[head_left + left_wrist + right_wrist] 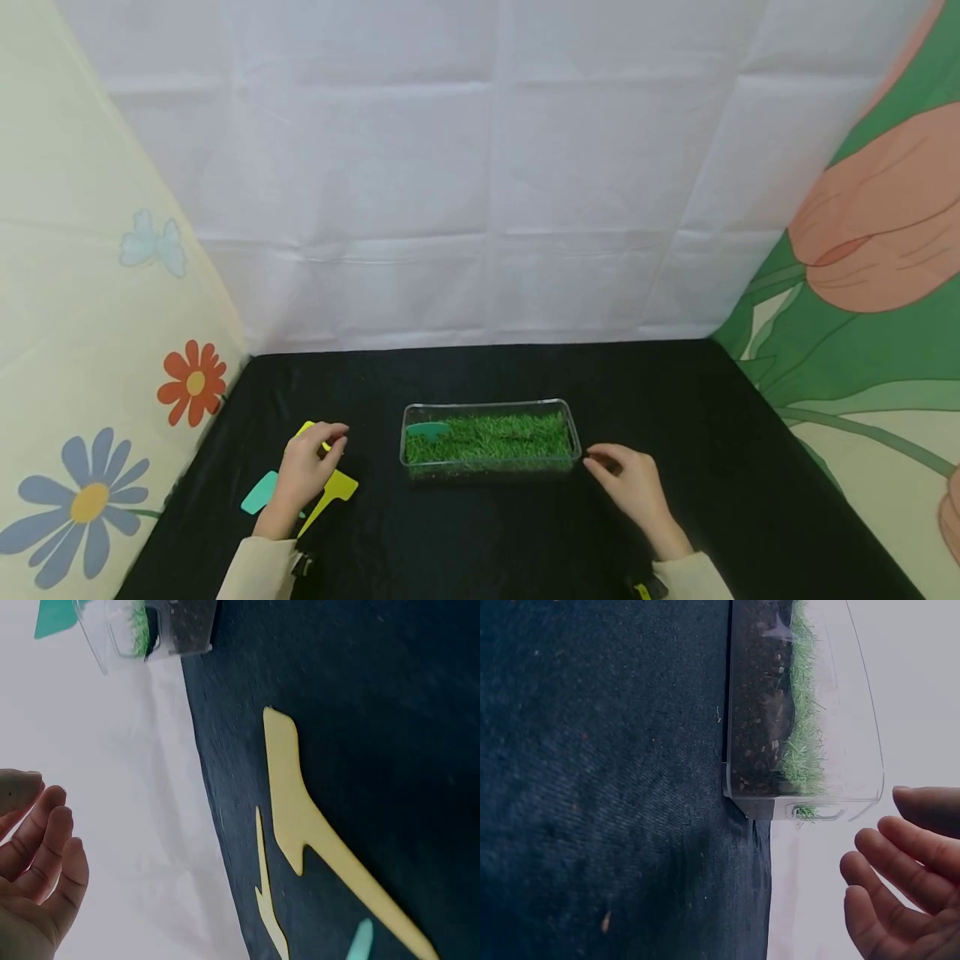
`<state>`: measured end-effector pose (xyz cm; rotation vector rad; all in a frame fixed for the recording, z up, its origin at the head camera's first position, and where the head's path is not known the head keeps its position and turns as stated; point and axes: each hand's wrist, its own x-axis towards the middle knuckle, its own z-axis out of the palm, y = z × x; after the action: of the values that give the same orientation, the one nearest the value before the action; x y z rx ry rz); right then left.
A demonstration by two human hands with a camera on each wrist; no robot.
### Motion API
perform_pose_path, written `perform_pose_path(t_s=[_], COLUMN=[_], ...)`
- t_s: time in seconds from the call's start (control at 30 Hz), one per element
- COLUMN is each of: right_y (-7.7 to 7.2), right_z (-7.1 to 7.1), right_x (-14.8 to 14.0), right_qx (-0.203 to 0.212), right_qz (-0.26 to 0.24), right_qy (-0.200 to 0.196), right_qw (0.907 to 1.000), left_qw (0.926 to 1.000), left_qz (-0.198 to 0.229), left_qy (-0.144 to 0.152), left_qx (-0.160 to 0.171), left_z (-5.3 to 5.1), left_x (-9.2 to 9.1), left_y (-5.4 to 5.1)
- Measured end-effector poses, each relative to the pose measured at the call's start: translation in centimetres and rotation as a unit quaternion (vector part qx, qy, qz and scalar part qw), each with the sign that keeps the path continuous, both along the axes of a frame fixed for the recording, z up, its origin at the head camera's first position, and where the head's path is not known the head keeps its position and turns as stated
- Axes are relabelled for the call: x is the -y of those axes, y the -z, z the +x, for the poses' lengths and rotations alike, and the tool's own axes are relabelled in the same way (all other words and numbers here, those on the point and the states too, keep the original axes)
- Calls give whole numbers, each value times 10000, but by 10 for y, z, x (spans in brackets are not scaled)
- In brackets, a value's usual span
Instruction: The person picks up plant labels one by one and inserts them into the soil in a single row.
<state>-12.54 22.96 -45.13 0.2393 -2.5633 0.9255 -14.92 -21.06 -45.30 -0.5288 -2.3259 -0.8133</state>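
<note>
A clear plastic box (573,429) holds dark soil (759,712) and green grass (498,437). A teal T-shaped plant label (427,429) stands in the grass near the left end. My left hand (303,467) hovers over several loose labels, its fingers loosely bent and holding nothing. Around it lie a yellow T-shaped label (340,487), another yellow label (305,427) partly hidden by the hand, and a teal label (259,493). Beside the box's right end, my right hand (628,483) has relaxed fingers with nothing between them; whether it touches the box I cannot tell.
A black cloth (487,542) covers the table. White fabric (487,183) hangs behind it. Flower-printed cloth borders the left side (112,333), and tulip-printed cloth (862,350) borders the right.
</note>
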Motion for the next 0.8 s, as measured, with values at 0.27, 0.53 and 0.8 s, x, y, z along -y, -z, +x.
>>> perform_pose_path(t_s=[0.27, 0.53, 0.8], right_y=[-1, 5, 6], right_z=[0, 1, 1], right_x=[1, -1, 1], right_qx=[-16, 47, 139], right_qz=[-49, -29, -4], right_qy=[-18, 56, 78], right_qw=[10000, 10000, 9999], left_qw=[9996, 9929, 9799], left_qz=[105, -193, -331], left_qy=[-243, -770, -1069], left_qx=[-11, 891, 1651], left_z=[1, 6, 10], left_x=[13, 27, 42], left_y=[2, 7, 13])
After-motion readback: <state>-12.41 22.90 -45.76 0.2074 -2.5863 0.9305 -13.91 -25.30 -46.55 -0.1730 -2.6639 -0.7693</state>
